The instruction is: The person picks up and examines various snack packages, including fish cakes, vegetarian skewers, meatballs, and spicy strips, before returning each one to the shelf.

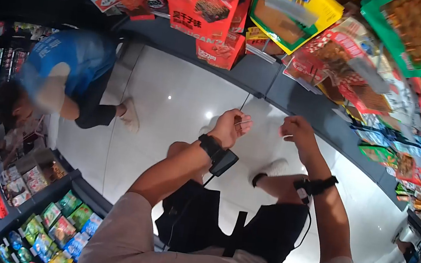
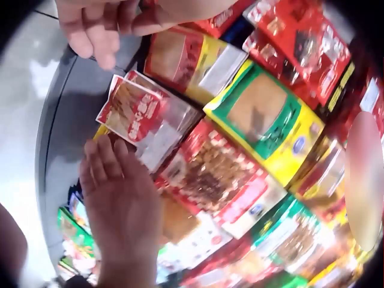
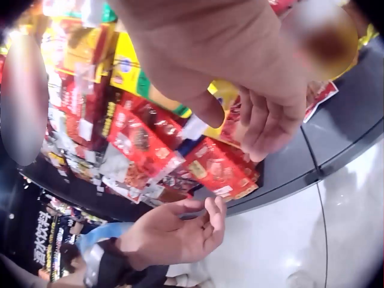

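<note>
The red packet [image 2: 129, 108], part clear film, lies at the front edge of the grey shelf [image 2: 66, 120], at the near left corner of the heap of snacks. The right hand [image 2: 123, 204] is just below it, flat, with fingers straight and together and nothing in its grasp. Its fingertips are close to the packet's lower corner, but whether they touch it cannot be told. The left hand [image 2: 99, 27] hangs just above the packet, released, with fingers loosely bent. In the right wrist view its palm faces up and holds nothing.

To the right of the red packet lies a yellow-green packet [image 2: 264, 120], with more red bags crowded around it.

In the head view both hands are raised side by side in front of the shelf, the left hand [image 1: 230, 128] a little apart from the right hand [image 1: 298, 133]. A black strap is on each wrist. Below them is the pale tiled floor [image 1: 172, 99]. Far left, a person in blue [image 1: 68, 74] crouches by a low shelf [image 1: 63, 218] of packets.
</note>
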The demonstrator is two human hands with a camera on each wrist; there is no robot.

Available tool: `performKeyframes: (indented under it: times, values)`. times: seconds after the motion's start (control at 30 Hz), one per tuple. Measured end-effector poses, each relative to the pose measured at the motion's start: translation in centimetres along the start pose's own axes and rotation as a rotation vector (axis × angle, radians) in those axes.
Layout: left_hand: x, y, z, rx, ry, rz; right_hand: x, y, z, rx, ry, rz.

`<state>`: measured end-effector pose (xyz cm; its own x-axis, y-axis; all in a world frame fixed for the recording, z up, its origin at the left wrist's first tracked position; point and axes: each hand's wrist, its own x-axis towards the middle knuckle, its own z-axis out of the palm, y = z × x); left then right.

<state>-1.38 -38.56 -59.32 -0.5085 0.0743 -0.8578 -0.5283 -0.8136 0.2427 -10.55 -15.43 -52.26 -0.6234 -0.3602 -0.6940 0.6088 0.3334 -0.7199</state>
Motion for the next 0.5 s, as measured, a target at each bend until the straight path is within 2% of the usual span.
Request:
performKeyframes:
  times: [0.07, 0.13, 0.17, 0.2, 0.23, 0.27, 0.3, 0.33, 0.4, 0.43, 0.5]
  values:
    - [7.4, -1.1, -0.3, 0.209, -0.007, 0.054, 7.3, 5.3, -2.0, 0.091, 0.256, 0.016]
    - [13.5, -2.2, 1.0, 0.368, -0.027, 0.170, 14.4, 10.9, -5.8, 0.009, 0.442, -0.032]
    - [15.9, -2.8, 1.9, 0.460, -0.046, 0.254, 19.4, 15.7, -9.3, -0.007, 0.519, -0.200]
    - [20.5, -3.6, 0.8, 0.633, -0.189, 0.240, 21.1, 16.2, -9.6, 0.103, 0.562, -0.280]
    - [20.8, -4.4, 1.6, 0.606, -0.204, 0.208, 21.6, 16.4, -10.4, 0.216, 0.610, -0.351]
    - [21.0, -4.9, 1.7, 0.619, -0.208, 0.221, 23.2, 17.3, -12.5, 0.123, 0.543, -0.285]
    - [20.9, -5.4, 1.6, 0.693, -0.282, 0.128, 24.4, 17.8, -14.8, 0.029, 0.483, -0.214]
    - [20.7, -6.1, 1.5, 0.766, -0.357, 0.030, 24.1, 17.6, -14.9, 0.038, 0.496, -0.223]
    - [19.7, -7.2, 1.5, 0.880, -0.395, 0.013, 21.5, 16.6, -12.6, 0.182, 0.399, -0.309]
    - [19.5, -7.8, 1.9, 0.893, -0.404, 0.002, 20.9, 16.6, -12.1, 0.187, 0.422, -0.291]
    - [18.6, -8.4, 2.8, 0.892, -0.421, 0.041, 20.0, 15.0, -10.7, 0.292, 0.327, -0.561]
